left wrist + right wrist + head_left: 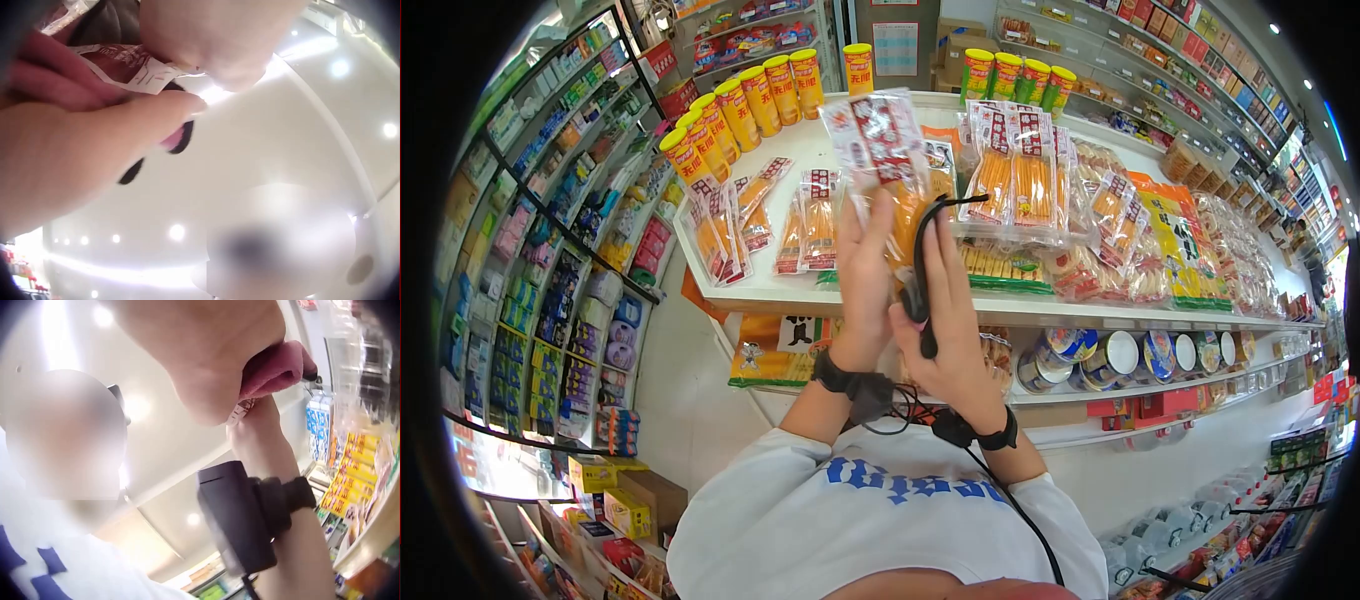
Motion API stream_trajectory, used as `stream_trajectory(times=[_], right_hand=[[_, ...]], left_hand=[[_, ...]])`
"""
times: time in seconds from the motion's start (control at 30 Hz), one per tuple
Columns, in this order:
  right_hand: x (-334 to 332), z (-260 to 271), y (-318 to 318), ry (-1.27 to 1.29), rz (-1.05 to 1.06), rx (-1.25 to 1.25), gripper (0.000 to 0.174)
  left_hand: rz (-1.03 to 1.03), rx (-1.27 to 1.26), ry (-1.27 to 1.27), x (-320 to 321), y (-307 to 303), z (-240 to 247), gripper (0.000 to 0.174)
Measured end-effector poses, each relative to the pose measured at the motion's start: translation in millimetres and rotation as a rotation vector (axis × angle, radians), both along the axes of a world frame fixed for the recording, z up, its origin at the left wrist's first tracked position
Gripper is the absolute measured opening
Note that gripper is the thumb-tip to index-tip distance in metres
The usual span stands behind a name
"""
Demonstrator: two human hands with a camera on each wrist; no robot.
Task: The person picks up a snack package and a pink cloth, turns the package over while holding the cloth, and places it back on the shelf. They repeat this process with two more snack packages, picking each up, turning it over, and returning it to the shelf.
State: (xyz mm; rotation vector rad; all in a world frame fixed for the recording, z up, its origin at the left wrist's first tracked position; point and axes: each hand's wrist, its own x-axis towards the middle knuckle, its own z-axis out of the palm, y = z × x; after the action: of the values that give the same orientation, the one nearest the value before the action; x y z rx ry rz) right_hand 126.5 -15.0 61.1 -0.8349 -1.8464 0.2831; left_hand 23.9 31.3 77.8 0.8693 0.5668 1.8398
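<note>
In the head view, a clear packet [878, 140] of orange snack sticks with a red and white label stands upright above the counter. My left hand [865, 285] grips its lower left side, fingers pointing up. On the right side my right hand [953, 310] holds a black strip-like thing [919, 265] against the packet, thumb low on it and fingers long beside it. This thing's pink cloth side [281, 369] shows in the right wrist view, folded under the right hand. In the left wrist view, the left thumb [144, 122] lies by the packet's label [134, 69].
More stick packets [1015, 165] lie stacked on the white counter [790, 292], and others [720, 225] at its left. Yellow cans [762, 100] line the back edge, with green-labelled cans [1005, 78] at right. Tins [1112, 358] sit on the shelf below. Stocked shelves [550, 250] stand at left.
</note>
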Motion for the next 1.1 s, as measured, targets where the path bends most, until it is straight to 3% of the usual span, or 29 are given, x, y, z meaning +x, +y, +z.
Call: stream_trajectory(times=[0.1, 0.13, 0.2, 0.23, 0.3, 0.37, 0.4, 0.5, 0.53, 0.7, 0.77, 0.83, 0.9, 1.1], right_hand=[[-4.0, -19.2, -4.9, 0.431, 0.228, -0.629, 0.068], [-6.4, -21.3, -0.5, 0.628, 0.281, -0.550, 0.056], [2.2, -20.4, 0.2, 0.602, 0.188, -0.663, 0.048], [5.2, -20.1, 1.3, 0.585, 0.137, -0.636, 0.046], [11.4, -19.5, 3.5, 0.551, 0.032, -0.587, 0.043], [16.5, -32.5, 14.1, 0.495, 0.026, -0.334, 0.051], [19.6, -25.0, 14.4, 0.352, -0.009, -0.239, 0.066], [12.6, -18.0, 10.2, 0.131, 0.084, -0.040, 0.073], [9.2, -15.8, 3.4, 0.119, 0.163, -0.094, 0.075], [-0.1, -16.7, -4.8, 0.000, 0.151, -0.012, 0.067], [3.4, -14.5, 2.1, -0.027, 0.124, 0.029, 0.067], [10.7, -11.6, 12.7, -0.038, 0.091, 0.038, 0.065], [17.6, -7.0, 20.1, 0.009, 0.080, 0.048, 0.061], [31.9, 5.5, 36.1, 0.190, 0.064, 0.057, 0.051]], left_hand=[[-0.091, 0.057, -0.055, -23.5, 6.9, -0.4, 0.034], [-0.134, 0.068, -0.083, -26.2, 7.3, -0.7, 0.035], [0.048, 0.071, 0.139, -22.6, 3.4, 2.8, 0.034], [0.140, 0.073, 0.250, -21.8, 2.6, 4.2, 0.034], [0.192, 0.175, 0.309, -21.1, 6.0, -0.8, 0.052], [0.341, 0.174, 0.312, -5.7, -3.4, 5.1, 0.064], [0.300, 0.161, 0.390, -3.7, -9.8, 5.0, 0.071], [0.099, 0.248, 0.307, 0.3, -4.1, -7.0, 0.067], [0.049, 0.245, 0.307, 1.9, -4.3, -7.2, 0.067], [-0.381, 0.000, -0.105, -0.5, -10.9, -32.8, 0.063], [-0.419, -0.029, -0.192, 4.2, -21.1, -27.3, 0.059], [-0.327, -0.077, 0.068, 8.1, -22.1, -28.9, 0.067], [-0.436, -0.050, 0.102, 7.4, -17.1, -35.2, 0.062], [-0.250, 0.138, 0.505, 14.0, -17.3, -33.0, 0.048]])
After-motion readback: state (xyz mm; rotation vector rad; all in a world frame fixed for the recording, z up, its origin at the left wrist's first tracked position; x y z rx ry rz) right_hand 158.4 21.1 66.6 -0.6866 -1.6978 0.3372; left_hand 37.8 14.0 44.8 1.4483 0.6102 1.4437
